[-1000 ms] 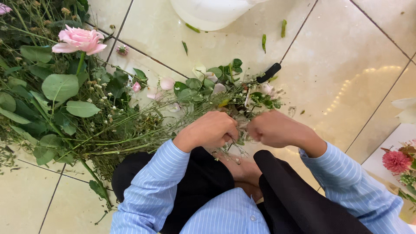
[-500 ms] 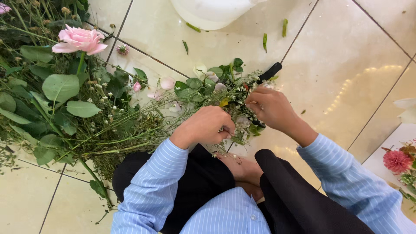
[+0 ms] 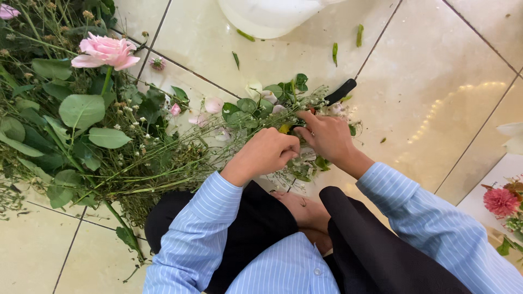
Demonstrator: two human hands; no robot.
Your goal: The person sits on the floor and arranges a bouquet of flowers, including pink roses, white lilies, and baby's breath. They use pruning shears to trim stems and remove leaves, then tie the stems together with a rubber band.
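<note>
Hands closer together than before, left hand (image 3: pixel 268 152) clenched on thin stems (image 3: pixel 163 174), right hand (image 3: pixel 325 136) grasping black-handled shears (image 3: pixel 340 91).

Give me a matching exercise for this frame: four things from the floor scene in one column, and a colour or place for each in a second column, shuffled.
Things:
1. large rose
2. bucket
3. black tool handle
4. round flower

Descriptions:
A. white, at the top edge of the view
B. deep pink-red, at the far right edge
C. pale pink, upper left among the greenery
D. sticks out of the stems just beyond the right hand

Pairs: 1-C, 2-A, 3-D, 4-B
</note>
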